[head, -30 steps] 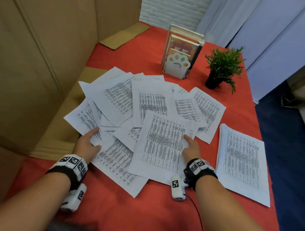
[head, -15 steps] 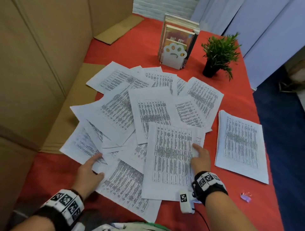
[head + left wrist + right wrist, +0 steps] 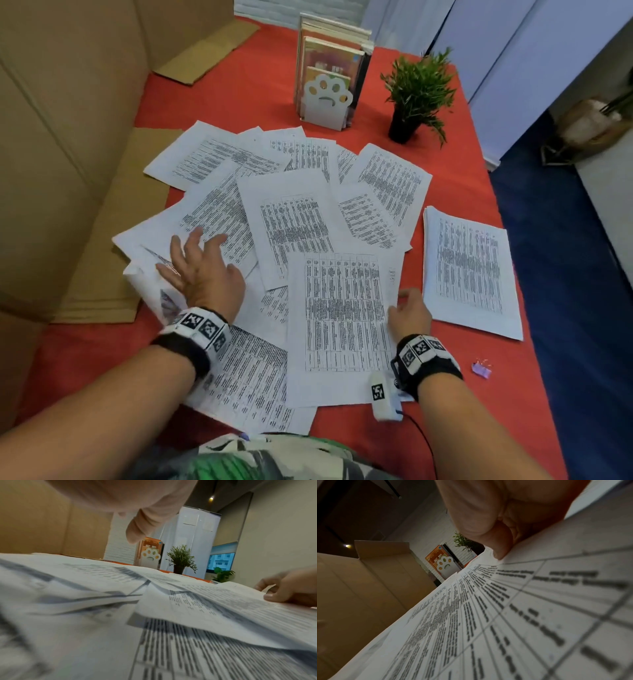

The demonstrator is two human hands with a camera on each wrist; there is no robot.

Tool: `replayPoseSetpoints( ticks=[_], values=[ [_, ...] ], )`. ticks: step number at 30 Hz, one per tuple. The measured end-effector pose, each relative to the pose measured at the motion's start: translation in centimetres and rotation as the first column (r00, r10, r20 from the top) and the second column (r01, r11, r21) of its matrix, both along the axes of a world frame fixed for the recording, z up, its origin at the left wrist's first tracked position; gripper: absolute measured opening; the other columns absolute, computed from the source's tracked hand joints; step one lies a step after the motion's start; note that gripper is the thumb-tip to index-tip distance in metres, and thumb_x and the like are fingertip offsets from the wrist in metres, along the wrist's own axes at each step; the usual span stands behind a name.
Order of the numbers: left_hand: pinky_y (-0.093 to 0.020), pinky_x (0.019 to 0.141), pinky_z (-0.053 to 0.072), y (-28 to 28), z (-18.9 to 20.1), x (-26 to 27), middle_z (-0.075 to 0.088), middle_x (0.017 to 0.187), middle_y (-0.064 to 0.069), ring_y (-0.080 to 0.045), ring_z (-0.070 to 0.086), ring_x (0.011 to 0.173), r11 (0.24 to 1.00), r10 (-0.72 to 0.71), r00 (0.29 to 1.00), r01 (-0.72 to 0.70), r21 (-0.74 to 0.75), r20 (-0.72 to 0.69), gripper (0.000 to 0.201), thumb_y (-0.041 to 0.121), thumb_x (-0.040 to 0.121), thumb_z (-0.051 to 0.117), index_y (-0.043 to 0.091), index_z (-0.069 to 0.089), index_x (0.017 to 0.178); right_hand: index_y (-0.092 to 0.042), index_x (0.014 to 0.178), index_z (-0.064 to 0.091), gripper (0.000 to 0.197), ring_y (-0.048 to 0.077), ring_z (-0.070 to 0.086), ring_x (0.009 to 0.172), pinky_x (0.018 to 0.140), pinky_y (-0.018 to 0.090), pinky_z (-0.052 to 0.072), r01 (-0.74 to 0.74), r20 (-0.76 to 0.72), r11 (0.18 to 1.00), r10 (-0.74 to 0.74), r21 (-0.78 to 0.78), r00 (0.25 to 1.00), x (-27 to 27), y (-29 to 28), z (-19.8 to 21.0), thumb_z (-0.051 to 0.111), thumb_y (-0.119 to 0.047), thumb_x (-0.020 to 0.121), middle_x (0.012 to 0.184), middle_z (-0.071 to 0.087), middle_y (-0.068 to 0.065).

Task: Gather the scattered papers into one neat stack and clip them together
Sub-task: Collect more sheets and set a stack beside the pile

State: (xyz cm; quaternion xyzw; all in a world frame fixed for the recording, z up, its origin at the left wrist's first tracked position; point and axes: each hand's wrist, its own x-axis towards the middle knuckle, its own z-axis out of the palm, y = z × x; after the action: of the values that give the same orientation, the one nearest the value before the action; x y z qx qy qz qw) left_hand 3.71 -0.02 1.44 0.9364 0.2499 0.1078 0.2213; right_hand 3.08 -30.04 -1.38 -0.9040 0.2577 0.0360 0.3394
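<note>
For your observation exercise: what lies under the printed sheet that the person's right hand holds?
Under the printed sheet, other overlapping printed pages show at its left and far edges. The right hand pinches its right edge. Whatever lies beneath its middle is covered.

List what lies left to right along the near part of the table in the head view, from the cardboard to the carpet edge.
Flat cardboard → left hand pressing the scattered papers → right hand holding the near sheet's edge → neat stack → small purple clip.
</note>
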Motion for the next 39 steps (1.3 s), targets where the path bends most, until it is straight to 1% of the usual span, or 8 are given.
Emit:
replayPoseSetpoints(
  ticks=[6, 12, 15, 18, 21, 23, 32, 39],
  values=[
    [-0.055, 0.108, 0.022, -2.2, -1.9, 3.8, 0.049, 0.139, -0.002, -0.031, 0.042, 0.127, 0.969, -0.241, 0.867, 0.194, -0.151, -0.436, 0.039, 0.044, 0.080, 0.045, 0.035, 0.059, 0.116, -0.002, 0.103, 0.063, 0.021, 0.033, 0.062, 0.099, 0.083, 0.028, 0.045, -0.024, -0.043, 0.998, 0.022, -0.058, 0.999, -0.8, -1.2, 0.0, 0.049, -0.002, 0.088, 0.105, 0.068, 0.020],
    [-0.034, 0.091, 0.048, -1.1, -1.0, 3.6, 0.065, 0.120, -0.013, -0.028, 0.061, 0.103, 0.905, -0.105, 0.976, 0.014, -0.425, -0.191, 0.038, 0.022, 0.081, 0.067, 0.006, 0.064, 0.115, 0.000, 0.100, 0.062, 0.018, 0.022, 0.052, 0.079, 0.071, 0.023, 0.035, 0.184, 0.020, 0.983, -0.184, -0.006, 0.983, -0.9, -3.1, 0.4, 0.047, -0.001, 0.090, 0.103, 0.067, 0.021],
    [-0.028, 0.079, 0.043, 1.3, -0.3, 2.8, 0.065, 0.112, -0.016, -0.025, 0.059, 0.093, 0.869, 0.089, 0.991, -0.126, -0.479, -0.100, 0.038, 0.002, 0.081, 0.063, 0.005, 0.057, 0.118, -0.001, 0.107, 0.061, 0.022, 0.025, 0.055, 0.088, 0.076, 0.025, 0.038, 0.204, 0.032, 0.978, -0.205, 0.033, 0.978, -0.2, -2.7, 0.5, 0.045, -0.004, 0.092, 0.110, 0.065, 0.021],
    [-0.036, 0.092, 0.042, 4.4, -0.5, 1.6, 0.060, 0.118, -0.017, -0.033, 0.056, 0.107, 0.819, 0.244, 0.959, -0.284, -0.499, -0.146, 0.050, -0.002, 0.084, 0.050, 0.008, 0.042, 0.132, -0.001, 0.121, 0.057, 0.032, 0.032, 0.055, 0.113, 0.094, 0.032, 0.041, 0.164, 0.000, 0.984, -0.165, 0.062, 0.986, 0.5, -0.8, 0.3, 0.041, -0.005, 0.093, 0.123, 0.060, 0.019],
    [-0.035, 0.070, 0.039, 6.8, -1.5, 0.2, 0.063, 0.089, -0.022, -0.031, 0.051, 0.078, 0.874, 0.164, 0.951, -0.264, -0.409, -0.263, 0.010, 0.007, 0.085, 0.048, 0.004, 0.057, 0.082, 0.000, 0.121, 0.058, 0.032, 0.034, 0.054, 0.117, 0.100, 0.035, 0.040, 0.115, -0.056, 0.991, -0.111, 0.074, 0.992, 1.4, 1.6, -0.4, 0.046, -0.007, 0.092, 0.125, 0.060, 0.020],
    [-0.034, 0.064, 0.036, 7.3, -2.3, -0.2, 0.055, 0.072, -0.017, -0.026, 0.046, 0.069, 0.883, 0.124, 0.945, -0.244, -0.402, -0.302, 0.021, 0.020, 0.085, 0.052, 0.007, 0.050, 0.068, 0.002, 0.114, 0.062, 0.031, 0.036, 0.057, 0.112, 0.096, 0.037, 0.044, 0.081, -0.066, 0.994, -0.076, 0.067, 0.995, 1.7, 3.1, -0.7, 0.050, -0.009, 0.088, 0.121, 0.061, 0.022],
    [-0.031, 0.059, 0.044, 4.4, -2.0, 1.5, 0.058, 0.069, -0.009, -0.026, 0.054, 0.065, 0.829, 0.104, 0.957, -0.233, -0.508, -0.269, 0.020, 0.019, 0.076, 0.062, 0.014, 0.048, 0.063, -0.010, 0.092, 0.057, 0.007, 0.027, 0.057, 0.092, 0.075, 0.028, 0.044, -0.062, -0.071, 0.976, 0.078, 0.207, 0.994, 1.5, 6.9, -0.8, 0.056, -0.013, 0.086, 0.102, 0.058, 0.011],
    [-0.030, 0.077, 0.043, 3.9, -1.6, 1.5, 0.060, 0.095, -0.005, -0.028, 0.057, 0.093, 0.823, 0.170, 0.961, -0.259, -0.505, -0.216, 0.023, -0.003, 0.078, 0.051, 0.011, 0.062, 0.094, -0.006, 0.102, 0.056, 0.015, 0.027, 0.058, 0.092, 0.073, 0.023, 0.038, 0.086, -0.009, 0.983, -0.085, 0.160, 0.996, 1.1, 4.0, -0.1, 0.050, -0.007, 0.089, 0.098, 0.060, 0.010]
  ],
)
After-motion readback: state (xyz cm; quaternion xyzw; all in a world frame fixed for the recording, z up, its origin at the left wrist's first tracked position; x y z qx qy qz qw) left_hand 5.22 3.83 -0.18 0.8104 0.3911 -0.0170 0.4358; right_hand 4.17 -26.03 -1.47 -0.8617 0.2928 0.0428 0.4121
